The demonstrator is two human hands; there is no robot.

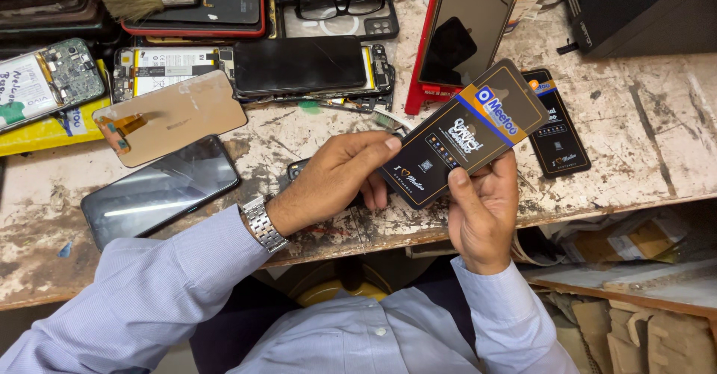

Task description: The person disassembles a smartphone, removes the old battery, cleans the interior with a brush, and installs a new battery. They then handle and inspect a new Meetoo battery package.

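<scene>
We hold a flat black cardboard sleeve with a blue and orange band in both hands, tilted above the edge of the worn white workbench. Our right hand grips its lower end, thumb pressed on the front and fingers closed behind. Our left hand pinches the lower left corner between thumb and curled fingers. Under the left hand lies a small dark object, perhaps a phone, mostly hidden. Just right of the sleeve lies a second black packet flat on the bench. Behind the sleeve leans a dark glass panel in a red frame. Left of the left hand lie a black phone screen and a tan display panel.
</scene>
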